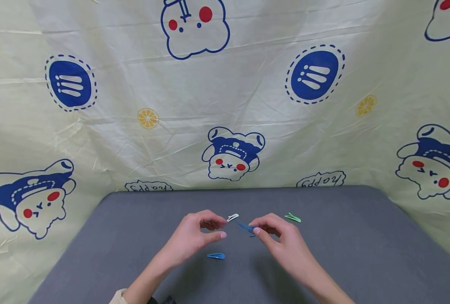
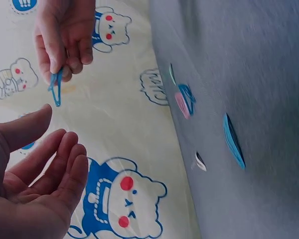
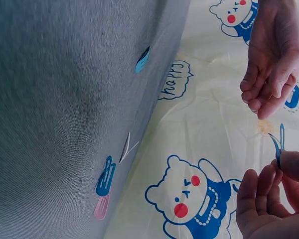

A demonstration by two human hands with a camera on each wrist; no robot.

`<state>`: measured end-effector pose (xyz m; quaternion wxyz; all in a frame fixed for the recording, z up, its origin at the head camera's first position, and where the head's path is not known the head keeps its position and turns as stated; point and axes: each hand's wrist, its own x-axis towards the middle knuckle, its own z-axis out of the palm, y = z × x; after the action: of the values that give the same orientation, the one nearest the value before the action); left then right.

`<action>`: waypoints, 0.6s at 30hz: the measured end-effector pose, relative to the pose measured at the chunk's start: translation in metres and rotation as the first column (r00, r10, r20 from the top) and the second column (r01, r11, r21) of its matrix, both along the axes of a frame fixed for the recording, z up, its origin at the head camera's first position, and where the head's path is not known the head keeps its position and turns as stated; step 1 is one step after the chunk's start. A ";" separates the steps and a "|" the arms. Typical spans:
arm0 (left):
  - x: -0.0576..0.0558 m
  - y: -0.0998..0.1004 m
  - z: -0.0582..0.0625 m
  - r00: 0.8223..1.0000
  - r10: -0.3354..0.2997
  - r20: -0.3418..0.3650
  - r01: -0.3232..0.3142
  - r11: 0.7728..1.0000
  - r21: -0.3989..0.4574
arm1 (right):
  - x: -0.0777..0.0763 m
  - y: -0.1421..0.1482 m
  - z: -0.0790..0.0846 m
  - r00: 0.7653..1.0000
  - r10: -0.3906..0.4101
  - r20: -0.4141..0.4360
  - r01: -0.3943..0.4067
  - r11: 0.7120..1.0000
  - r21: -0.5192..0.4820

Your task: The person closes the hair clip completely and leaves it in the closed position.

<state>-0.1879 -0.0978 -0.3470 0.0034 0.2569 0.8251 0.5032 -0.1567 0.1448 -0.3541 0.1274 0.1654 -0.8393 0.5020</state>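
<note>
My right hand [image 1: 282, 240] pinches a blue snap hair clip [image 1: 245, 226] between thumb and fingertips, above the table. The clip's two arms are spread apart, as the right wrist view shows [image 3: 276, 145]. Facing it, my left hand [image 1: 196, 234] is held up with thumb and fingers apart and nothing between them. Below the left hand lies a lighter blue hair clip [image 1: 216, 256]. A white hair clip [image 1: 233, 217] lies beyond the hands, and a green one [image 1: 293, 217] to the right. Pink [image 2: 181, 105] and dark blue [image 2: 188, 97] clips overlap on the table, mostly hidden in the head view.
The grey table [image 1: 141, 236] has its far edge against a pale curtain [image 1: 255, 88] printed with blue bears and orange slices. Something dark [image 1: 167, 300] shows by the left wrist at the bottom of the head view.
</note>
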 end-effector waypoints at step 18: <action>0.030 0.013 0.006 1.000 0.015 -0.004 -0.015 1.000 0.016 | 0.031 0.005 0.000 1.000 -0.025 0.009 0.025 1.000 -0.016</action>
<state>-0.1580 -0.0848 -0.3409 -0.0041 0.2519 0.8228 0.5095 -0.1260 0.1494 -0.3540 0.1311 0.1517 -0.8378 0.5079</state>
